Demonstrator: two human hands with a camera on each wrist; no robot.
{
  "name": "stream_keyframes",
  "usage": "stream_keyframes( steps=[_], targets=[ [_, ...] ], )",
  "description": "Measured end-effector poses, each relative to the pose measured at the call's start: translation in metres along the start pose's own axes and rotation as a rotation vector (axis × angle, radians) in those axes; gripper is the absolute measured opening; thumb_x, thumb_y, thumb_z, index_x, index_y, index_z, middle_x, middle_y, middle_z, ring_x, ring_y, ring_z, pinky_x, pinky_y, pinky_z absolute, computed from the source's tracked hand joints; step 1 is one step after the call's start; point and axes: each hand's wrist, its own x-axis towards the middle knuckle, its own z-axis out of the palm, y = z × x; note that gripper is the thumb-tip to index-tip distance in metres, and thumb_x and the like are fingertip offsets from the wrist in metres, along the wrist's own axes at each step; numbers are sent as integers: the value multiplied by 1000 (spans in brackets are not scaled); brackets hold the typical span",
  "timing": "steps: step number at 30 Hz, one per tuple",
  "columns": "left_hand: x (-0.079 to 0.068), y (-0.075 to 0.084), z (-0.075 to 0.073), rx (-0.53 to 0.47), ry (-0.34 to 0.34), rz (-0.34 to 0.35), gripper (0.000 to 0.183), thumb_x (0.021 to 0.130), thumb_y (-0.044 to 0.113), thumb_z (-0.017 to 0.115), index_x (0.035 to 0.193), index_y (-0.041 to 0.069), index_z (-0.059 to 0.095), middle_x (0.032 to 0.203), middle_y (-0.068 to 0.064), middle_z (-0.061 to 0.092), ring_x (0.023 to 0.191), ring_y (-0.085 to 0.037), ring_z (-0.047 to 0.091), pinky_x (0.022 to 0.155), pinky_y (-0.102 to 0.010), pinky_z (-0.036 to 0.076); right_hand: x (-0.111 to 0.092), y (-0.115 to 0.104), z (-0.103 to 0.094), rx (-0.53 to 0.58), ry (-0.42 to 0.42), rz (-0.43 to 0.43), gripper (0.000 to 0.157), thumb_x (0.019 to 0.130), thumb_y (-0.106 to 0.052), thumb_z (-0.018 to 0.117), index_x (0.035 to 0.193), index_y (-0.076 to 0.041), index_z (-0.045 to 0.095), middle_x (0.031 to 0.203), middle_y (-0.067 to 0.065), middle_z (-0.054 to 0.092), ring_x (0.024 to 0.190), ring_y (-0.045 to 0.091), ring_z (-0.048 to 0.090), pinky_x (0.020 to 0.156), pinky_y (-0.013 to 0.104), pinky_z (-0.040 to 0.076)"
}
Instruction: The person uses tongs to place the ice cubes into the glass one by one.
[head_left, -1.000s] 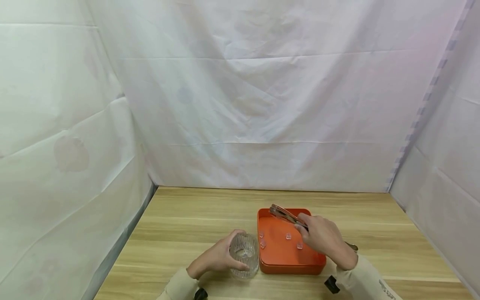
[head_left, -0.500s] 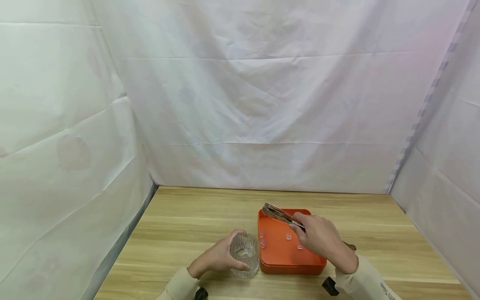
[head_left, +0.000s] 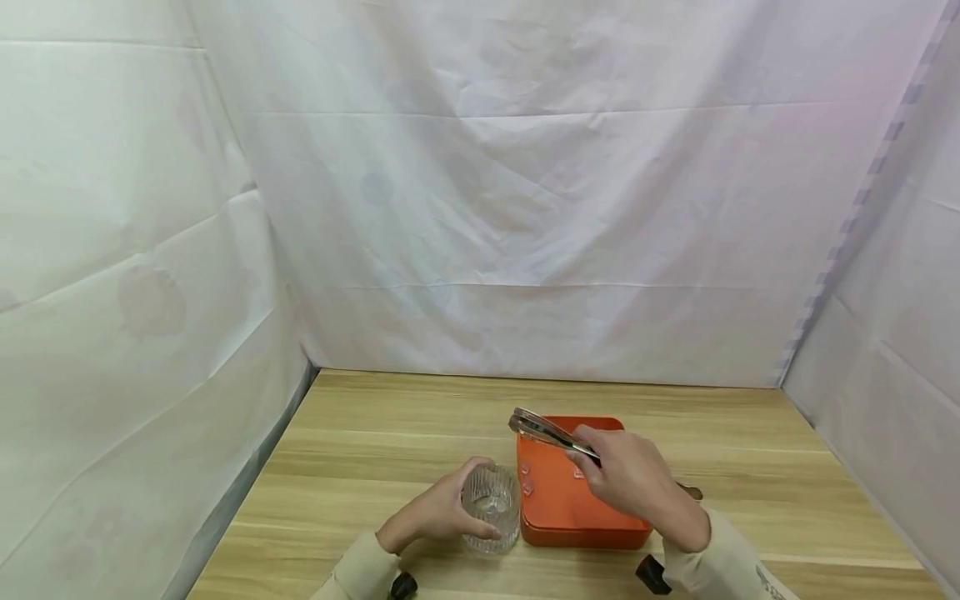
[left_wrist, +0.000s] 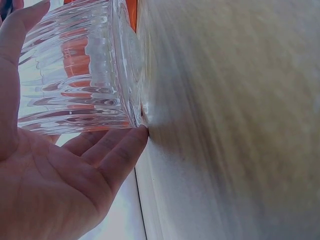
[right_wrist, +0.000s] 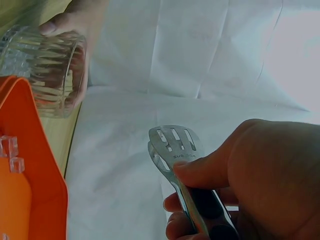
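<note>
My left hand [head_left: 441,508] holds a clear ribbed glass [head_left: 504,533] upright on the table, thumb on the near side and fingers on the far side. In the left wrist view the glass [left_wrist: 75,100] has its base on the wood, a fingertip right at its bottom edge. My right hand [head_left: 633,479] grips slotted metal tongs [head_left: 542,427] above the orange tray [head_left: 577,540], their heads past its left rim. In the right wrist view the heads of the tongs [right_wrist: 172,142] lie close together; I cannot tell whether they hold something. Clear cubes [head_left: 528,486] lie in the tray.
The tray stands just right of the glass, its wall close beside it. More clear cubes [right_wrist: 16,164] show near the tray wall in the right wrist view. White cloth [head_left: 525,208] hangs behind and at both sides of the wooden table [head_left: 375,433].
My right hand has moved the tongs left, so their heads now reach beyond the tray's left rim. The left hand and the glass stay in place.
</note>
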Motion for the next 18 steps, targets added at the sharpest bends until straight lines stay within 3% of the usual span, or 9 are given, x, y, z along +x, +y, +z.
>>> stream_keyframes(
  steps=[18],
  targets=[
    [0,1,-1,-1,-4,-11,98,68,45,89,147,20,37,126,-3,58,114,-21,57,95,-45,48,-4,-20,-1,71,-39,-91,7,96,-30,65,94,-23,64,61,-17,44,47,-1,34,44,20,30]
  ],
)
